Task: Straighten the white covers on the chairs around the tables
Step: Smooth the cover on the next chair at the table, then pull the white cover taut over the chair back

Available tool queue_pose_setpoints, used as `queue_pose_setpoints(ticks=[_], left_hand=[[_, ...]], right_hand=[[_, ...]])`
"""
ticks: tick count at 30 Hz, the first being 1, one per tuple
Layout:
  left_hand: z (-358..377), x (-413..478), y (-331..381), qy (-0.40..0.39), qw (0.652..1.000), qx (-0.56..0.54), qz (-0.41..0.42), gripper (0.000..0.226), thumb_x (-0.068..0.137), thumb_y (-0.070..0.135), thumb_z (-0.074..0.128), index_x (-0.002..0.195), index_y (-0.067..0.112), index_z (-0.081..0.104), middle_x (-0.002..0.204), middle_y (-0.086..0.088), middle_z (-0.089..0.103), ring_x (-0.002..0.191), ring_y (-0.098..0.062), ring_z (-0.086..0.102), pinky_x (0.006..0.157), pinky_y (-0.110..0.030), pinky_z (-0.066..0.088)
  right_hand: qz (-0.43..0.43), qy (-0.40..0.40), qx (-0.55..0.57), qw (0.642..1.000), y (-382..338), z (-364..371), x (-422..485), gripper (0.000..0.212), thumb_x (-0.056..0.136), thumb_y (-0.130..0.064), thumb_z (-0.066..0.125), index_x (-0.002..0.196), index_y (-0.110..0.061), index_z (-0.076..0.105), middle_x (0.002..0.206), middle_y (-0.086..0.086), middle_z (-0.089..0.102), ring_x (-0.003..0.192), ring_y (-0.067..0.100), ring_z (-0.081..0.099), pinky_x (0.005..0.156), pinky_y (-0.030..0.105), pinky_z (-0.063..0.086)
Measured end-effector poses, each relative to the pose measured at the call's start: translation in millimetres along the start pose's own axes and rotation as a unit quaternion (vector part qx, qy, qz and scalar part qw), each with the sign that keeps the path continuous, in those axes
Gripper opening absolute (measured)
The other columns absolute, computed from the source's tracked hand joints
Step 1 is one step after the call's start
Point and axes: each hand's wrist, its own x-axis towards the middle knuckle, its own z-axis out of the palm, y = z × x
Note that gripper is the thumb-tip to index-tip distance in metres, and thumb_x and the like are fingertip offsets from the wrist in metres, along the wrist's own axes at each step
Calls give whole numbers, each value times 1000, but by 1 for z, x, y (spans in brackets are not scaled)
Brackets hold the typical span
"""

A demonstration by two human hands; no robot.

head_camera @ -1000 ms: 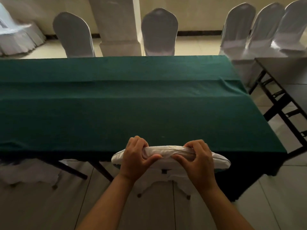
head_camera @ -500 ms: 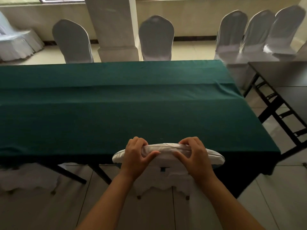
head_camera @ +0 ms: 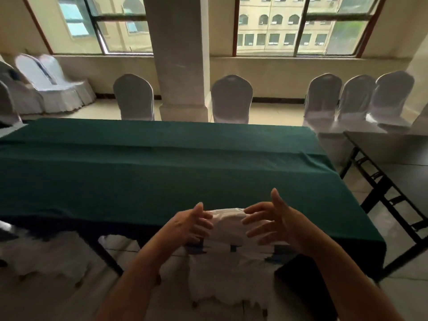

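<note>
A chair with a white cover (head_camera: 228, 262) stands right in front of me, pushed against the near edge of the green-clothed table (head_camera: 162, 172). My left hand (head_camera: 187, 224) hovers at the left of the chair's top, fingers spread, holding nothing. My right hand (head_camera: 271, 221) hovers at the right of the top, fingers apart and thumb raised, also free of the cloth. The cover's skirt hangs ragged below. Two covered chairs (head_camera: 134, 98) (head_camera: 231, 99) stand at the table's far side.
A square pillar (head_camera: 178, 56) rises behind the far chairs. Three covered chairs (head_camera: 356, 100) line up at the back right beside a bare dark folding table (head_camera: 398, 149). More covered chairs (head_camera: 46, 84) crowd the back left. Another white cover (head_camera: 41, 253) shows under the table at left.
Both hands have let go of the top of the chair cover and opened. The view has tilted up, bringing the windows into sight.
</note>
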Motion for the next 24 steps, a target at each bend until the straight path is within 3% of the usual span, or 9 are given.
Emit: queue_pose_setpoints(ticks=[4, 9, 13, 15, 18, 24], left_hand=[[-49, -68, -9, 61, 983, -173, 25, 82, 83, 66, 32, 108, -1, 71, 92, -25, 76, 80, -30, 73, 60, -31, 56], [-124, -161, -35, 166, 962, -214, 34, 116, 57, 95, 44, 113, -4, 66, 95, -26, 73, 73, -28, 71, 56, -30, 50], [-196, -243, -76, 309, 923, -225, 42, 93, 88, 74, 20, 115, -4, 64, 94, -21, 75, 74, -28, 69, 60, -32, 48], [-236, -286, -102, 379, 893, -240, 46, 90, 85, 65, 14, 113, -2, 67, 97, -22, 76, 79, -28, 70, 64, -34, 49], [-297, -338, -140, 450, 860, -238, 44, 87, 92, 68, 18, 114, -1, 67, 99, -22, 77, 82, -28, 71, 66, -33, 50], [-440, -424, -203, 517, 824, -226, 54, 85, 86, 66, 19, 111, 4, 72, 102, -26, 76, 88, -35, 71, 71, -37, 52]], right_hand=[[-8, -141, 34, 989, -22, 61, 31, 94, 74, -86, 33, 113, -9, 70, 106, 22, 74, 79, 30, 73, 58, 33, 57], [-14, -306, -9, 952, -31, 196, 87, 99, 66, -92, 44, 111, -7, 70, 102, 27, 73, 81, 30, 72, 63, 33, 56], [10, -423, -41, 905, -26, 334, 123, 99, 67, -90, 43, 110, -5, 70, 97, 24, 73, 80, 31, 71, 66, 35, 55], [21, -471, -78, 878, -22, 411, 138, 98, 70, -86, 37, 111, -3, 68, 99, 25, 73, 81, 31, 71, 67, 35, 55], [28, -521, -105, 846, -14, 514, 162, 98, 68, -82, 37, 112, 1, 68, 99, 26, 73, 82, 32, 70, 70, 36, 54], [1, -559, -138, 817, -3, 722, 215, 92, 78, -80, 28, 108, -5, 72, 98, 21, 76, 83, 32, 72, 75, 40, 53]])
